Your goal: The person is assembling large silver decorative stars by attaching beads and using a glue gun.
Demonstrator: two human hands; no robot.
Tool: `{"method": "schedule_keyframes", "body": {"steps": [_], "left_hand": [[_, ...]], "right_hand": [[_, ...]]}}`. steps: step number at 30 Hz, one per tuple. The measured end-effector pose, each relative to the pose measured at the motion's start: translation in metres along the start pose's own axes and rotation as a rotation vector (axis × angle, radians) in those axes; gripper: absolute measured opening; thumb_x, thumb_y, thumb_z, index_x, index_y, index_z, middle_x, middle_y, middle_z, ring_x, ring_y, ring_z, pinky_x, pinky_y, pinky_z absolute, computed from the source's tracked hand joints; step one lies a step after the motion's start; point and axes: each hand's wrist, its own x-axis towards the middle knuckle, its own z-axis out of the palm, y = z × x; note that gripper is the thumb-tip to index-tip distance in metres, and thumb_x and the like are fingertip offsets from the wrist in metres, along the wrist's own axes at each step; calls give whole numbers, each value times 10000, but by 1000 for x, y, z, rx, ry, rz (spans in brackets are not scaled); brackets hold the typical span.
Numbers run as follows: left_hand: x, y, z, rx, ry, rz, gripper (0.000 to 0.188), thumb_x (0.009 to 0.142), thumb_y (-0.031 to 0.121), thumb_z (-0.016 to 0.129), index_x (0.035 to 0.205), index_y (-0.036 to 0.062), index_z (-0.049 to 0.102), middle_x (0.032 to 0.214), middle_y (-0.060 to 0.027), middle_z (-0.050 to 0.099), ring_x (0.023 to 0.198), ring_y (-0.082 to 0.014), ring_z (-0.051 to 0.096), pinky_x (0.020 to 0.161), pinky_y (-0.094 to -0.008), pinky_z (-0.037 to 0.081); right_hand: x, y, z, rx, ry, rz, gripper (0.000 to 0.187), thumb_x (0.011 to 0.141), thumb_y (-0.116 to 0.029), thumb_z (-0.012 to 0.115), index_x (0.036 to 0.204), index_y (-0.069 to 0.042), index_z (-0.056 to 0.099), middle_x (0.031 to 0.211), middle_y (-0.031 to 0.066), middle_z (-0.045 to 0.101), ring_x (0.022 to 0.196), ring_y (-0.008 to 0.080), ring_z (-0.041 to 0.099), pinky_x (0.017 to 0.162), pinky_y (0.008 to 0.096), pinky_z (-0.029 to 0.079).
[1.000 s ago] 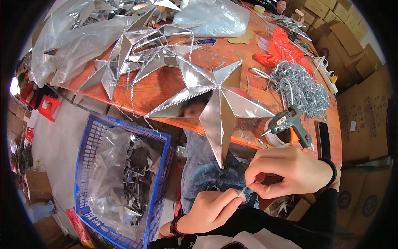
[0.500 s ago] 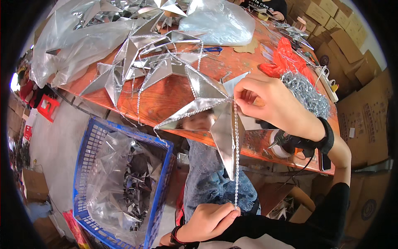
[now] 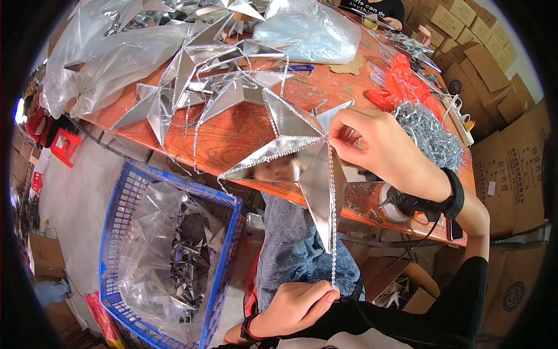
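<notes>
A five-pointed silver star [image 3: 314, 180], folded from mirror-bright sheet into sharp ridges, stands out from the near edge of the orange-red wooden tabletop [image 3: 232, 132], its lowest arm reaching past the edge above patterned blue denim [image 3: 290, 244]. Two of its ridges already carry glittering beaded trim. The right hand [image 3: 381, 142] pinches the top of a fine beaded strand [image 3: 333, 215] at the star's centre, and the left hand [image 3: 296, 308] nips the lower end between thumb and forefinger, so the strand runs straight down beside the lowest arm's ridge; whether it touches all along I cannot tell. A second ago both hands were together below the star; the right one has since risen to its centre. Compared with half a second ago, the strand sits closer to that arm's tip. The glue gun [image 3: 410, 201], earlier in full view, is now largely behind the right wrist, over a pale roll [image 3: 393, 208]. Shaggy tinsel [image 3: 430, 136] lies beside a crumpled red plastic bag [image 3: 404, 87], and a lattice-sided blue basket [image 3: 225, 262] holds clear film and shiny angular pieces. Dark printing and a small white label [image 3: 492, 188] show on the brown carton [image 3: 514, 166] at right; pale lettering crosses another person's black shirt [image 3: 381, 8].
</notes>
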Motion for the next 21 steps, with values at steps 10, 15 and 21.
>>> {"method": "schedule_keyframes", "body": {"steps": [10,15,21], "left_hand": [[0,0,-1,2,23,-17,81,864,74,576,847,-2,553,653,-94,588,540,-259,583,476,-326,441],[1,-1,1,2,32,-9,78,859,72,583,853,-2,559,675,-96,606,557,-259,596,488,-320,454],[2,1,-1,15,18,-1,72,858,72,586,873,3,575,697,-94,623,578,-247,615,503,-311,469]], "right_hand": [[-6,-8,-8,-16,-70,186,103,832,-57,607,898,7,559,800,113,620,702,217,646,630,287,501],[-11,-5,-2,-30,37,-26,71,821,-72,590,857,-22,554,659,165,569,580,335,578,525,359,461],[-11,-5,-2,-55,38,-53,66,814,-65,586,850,-12,570,680,170,570,620,339,577,558,370,464]]}}
